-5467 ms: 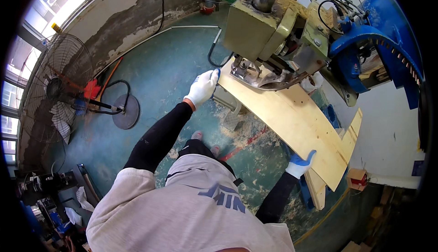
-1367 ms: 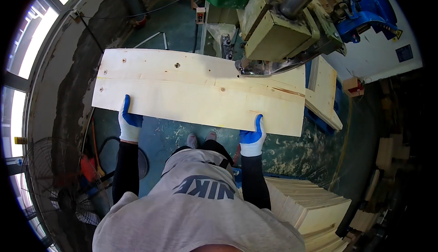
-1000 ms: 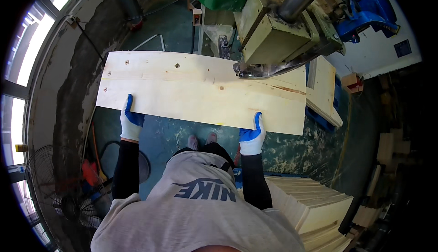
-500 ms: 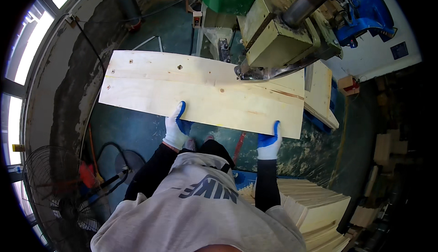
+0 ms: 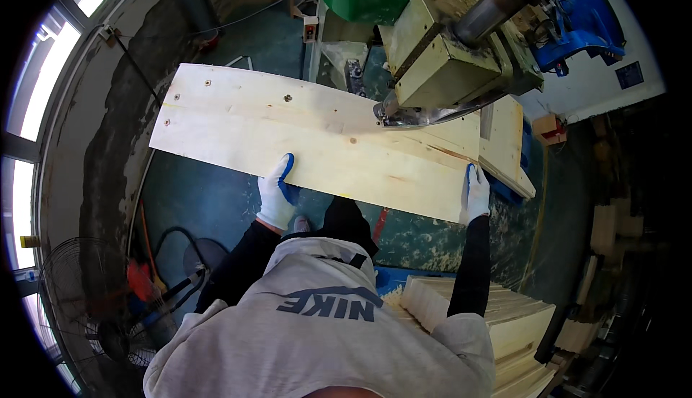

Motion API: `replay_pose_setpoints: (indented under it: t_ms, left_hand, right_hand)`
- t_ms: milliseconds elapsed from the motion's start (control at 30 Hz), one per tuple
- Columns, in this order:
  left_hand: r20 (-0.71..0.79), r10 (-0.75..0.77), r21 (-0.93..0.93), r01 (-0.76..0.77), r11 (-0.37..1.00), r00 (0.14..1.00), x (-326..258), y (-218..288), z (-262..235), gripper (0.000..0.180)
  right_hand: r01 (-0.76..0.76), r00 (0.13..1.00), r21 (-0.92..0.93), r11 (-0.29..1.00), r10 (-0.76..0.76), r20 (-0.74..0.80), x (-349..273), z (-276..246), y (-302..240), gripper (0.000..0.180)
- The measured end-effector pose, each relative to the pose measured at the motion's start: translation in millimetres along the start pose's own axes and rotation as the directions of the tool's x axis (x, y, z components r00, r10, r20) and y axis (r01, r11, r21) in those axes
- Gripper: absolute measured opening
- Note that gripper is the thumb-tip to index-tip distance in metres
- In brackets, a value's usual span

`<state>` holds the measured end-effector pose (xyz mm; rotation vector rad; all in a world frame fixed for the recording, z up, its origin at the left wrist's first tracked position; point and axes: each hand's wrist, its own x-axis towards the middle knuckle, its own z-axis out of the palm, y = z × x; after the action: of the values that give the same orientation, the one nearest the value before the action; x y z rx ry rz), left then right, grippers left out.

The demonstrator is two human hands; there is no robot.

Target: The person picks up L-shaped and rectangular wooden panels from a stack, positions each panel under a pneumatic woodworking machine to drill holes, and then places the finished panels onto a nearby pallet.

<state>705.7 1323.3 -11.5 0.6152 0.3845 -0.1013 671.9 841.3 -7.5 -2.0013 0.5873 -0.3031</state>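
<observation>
Head view: the wooden board [image 5: 317,138] partly under the green machine [image 5: 448,73] looks stiff and heavy, best held at its edges, with left hand [image 5: 274,195] gripping its near side, right hand [image 5: 478,195] its right end.

1 long, pale wooden board [image 5: 317,135] lies broad face up, running left to right and slanting so its right end is nearer the person. 3 small knots dot the left end; 1 dark knot sits near the far edge. A brown streak marks the right part, beside the machine's metal foot [image 5: 414,117].
</observation>
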Motion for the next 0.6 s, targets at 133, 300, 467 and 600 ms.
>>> replay_pose_setpoints:
  t_ms: [133,300,467,600]
  left_hand:
    - [-0.03,0.09,0.003,-0.09,0.996,0.996,-7.0,2.3,9.1,0.033]
    - [0.061,0.025,0.038,-0.028,0.999,0.998,-7.3,16.6,20.0,0.035]
    - [0.068,0.067,0.101,-0.073,0.992,0.995,-5.8,34.8,37.6,0.035]
    - [0.168,0.03,0.103,-0.048,0.993,0.985,12.3,46.0,27.3,0.036]
  right_hand:
    - [-0.003,1.0,-0.003,1.0,0.003,-0.003,-3.6,7.5,-10.6,0.046]
    - [0.007,0.999,0.094,0.996,-0.011,0.036,-6.9,6.1,3.9,0.043]
    - [-0.201,0.98,0.392,0.898,0.182,0.084,-38.4,14.8,6.9,0.036]
    - [-0.191,0.981,0.493,0.849,0.179,0.072,-58.2,23.7,13.8,0.035]
